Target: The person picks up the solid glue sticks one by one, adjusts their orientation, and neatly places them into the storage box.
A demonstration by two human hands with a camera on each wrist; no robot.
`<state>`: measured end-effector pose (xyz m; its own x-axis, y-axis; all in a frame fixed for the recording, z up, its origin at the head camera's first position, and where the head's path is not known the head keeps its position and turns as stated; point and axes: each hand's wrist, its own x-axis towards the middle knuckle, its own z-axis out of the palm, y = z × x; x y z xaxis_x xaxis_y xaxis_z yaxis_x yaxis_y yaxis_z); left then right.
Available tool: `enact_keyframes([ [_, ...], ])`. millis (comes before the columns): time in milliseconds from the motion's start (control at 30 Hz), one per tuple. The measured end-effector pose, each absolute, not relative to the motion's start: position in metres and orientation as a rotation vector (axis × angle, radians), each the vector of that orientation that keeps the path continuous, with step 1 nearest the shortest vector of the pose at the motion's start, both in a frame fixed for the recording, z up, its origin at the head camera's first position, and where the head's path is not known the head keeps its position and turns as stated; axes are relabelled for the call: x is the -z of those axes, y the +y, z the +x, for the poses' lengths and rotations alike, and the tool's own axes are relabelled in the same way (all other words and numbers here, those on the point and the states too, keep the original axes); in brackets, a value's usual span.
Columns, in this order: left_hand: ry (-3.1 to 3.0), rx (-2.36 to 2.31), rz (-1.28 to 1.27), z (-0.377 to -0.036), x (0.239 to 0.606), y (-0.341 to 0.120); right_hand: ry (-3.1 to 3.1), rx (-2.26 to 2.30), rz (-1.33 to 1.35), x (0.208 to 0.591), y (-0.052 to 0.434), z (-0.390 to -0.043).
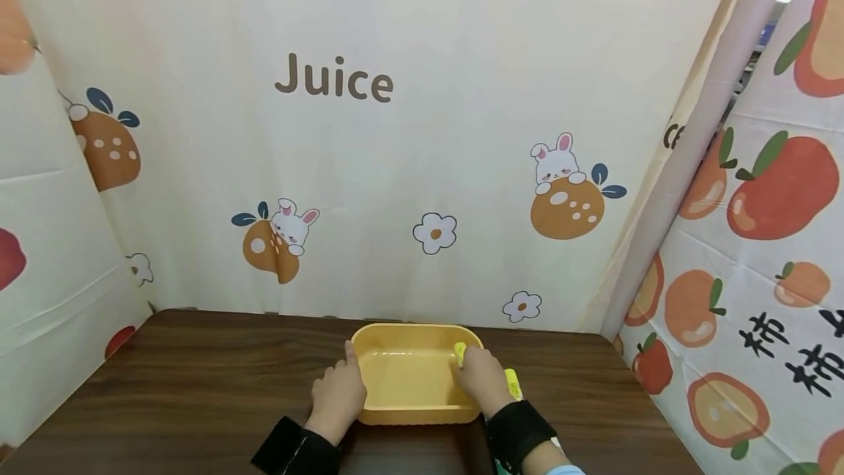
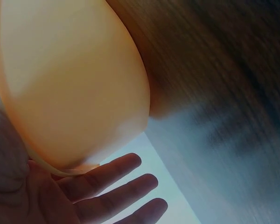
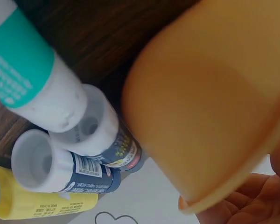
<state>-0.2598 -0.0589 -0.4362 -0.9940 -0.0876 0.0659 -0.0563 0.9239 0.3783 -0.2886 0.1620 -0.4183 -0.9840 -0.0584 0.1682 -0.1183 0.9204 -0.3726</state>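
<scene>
A yellow plastic basin (image 1: 409, 416) stands on the brown table. At its left side my left hand (image 1: 338, 394) grips the rim. Its index finger lies along the edge, and several other fingers (image 2: 116, 175) extend loosely outside the wall in the left wrist view. My right hand (image 1: 484, 380) is at the basin's right rim, holding a small bright-yellow object (image 1: 459, 352) whose tip shows above the basin's inside; the rest is covered. The basin wall (image 3: 191, 102) hides much of that hand (image 3: 242, 200) in the right wrist view.
Right of the basin stand a yellow bottle (image 3: 46, 200), two white-and-navy containers (image 3: 37, 161) (image 3: 98, 135) and a white-and-teal bottle (image 3: 28, 70). Printed curtains (image 1: 461, 130) enclose the brown table (image 1: 250, 372) at the back and sides.
</scene>
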Motion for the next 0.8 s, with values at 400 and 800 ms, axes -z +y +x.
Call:
enact_keyframes([
  [400,-2.985,0.602,0.112,-0.261,0.438,-0.058,-2.922,-0.225,0.198,0.438,0.153,-0.294],
  [800,-2.983,0.604,0.099,-0.262,0.439,-0.058,-2.91,-0.118,0.191,0.443,0.15,-0.294],
])
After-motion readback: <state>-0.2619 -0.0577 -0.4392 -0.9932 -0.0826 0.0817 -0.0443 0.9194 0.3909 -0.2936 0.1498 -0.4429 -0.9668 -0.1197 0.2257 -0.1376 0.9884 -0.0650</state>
